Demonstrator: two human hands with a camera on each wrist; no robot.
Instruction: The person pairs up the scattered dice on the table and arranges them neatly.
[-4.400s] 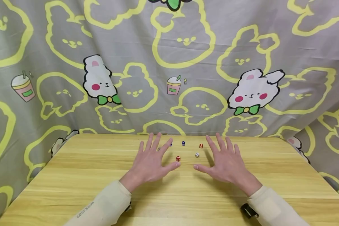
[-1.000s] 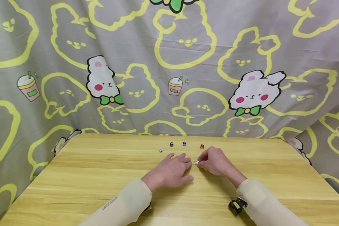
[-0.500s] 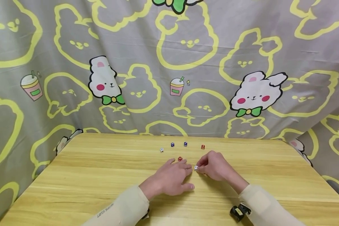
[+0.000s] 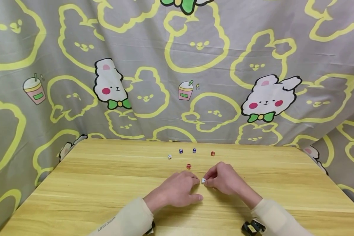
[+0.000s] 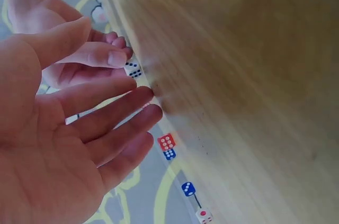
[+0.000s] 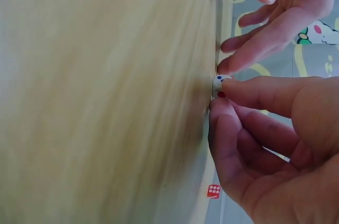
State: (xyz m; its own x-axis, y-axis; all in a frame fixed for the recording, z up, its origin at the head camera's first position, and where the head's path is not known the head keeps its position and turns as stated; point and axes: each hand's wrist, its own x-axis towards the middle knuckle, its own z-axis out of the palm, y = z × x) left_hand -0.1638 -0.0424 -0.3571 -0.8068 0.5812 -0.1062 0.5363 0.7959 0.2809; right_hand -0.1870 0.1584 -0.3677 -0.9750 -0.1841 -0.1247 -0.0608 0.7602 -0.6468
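Observation:
My right hand (image 4: 225, 178) pinches a white die (image 4: 203, 180) between thumb and fingers, low at the wooden tabletop. In the right wrist view the same die (image 6: 218, 86) shows blue and red pips, partly hidden by the thumb. To its left is my left hand (image 4: 180, 189), its fingers (image 5: 124, 113) fairly straight and holding nothing, their tips close to the die. A red die (image 4: 188, 166) lies just beyond the left hand's fingers.
Farther back on the table (image 4: 106, 183) lie another white die (image 4: 169, 157), two blue dice, one on the left (image 4: 181, 151) and one on the right (image 4: 194, 150), and a second red die (image 4: 212, 153). A patterned curtain (image 4: 153, 98) hangs behind the table's far edge.
Both hands were spread over the table at first. The right hand now pinches the white die and has drawn it nearer the person. The left hand has moved back, uncovering the near red die.

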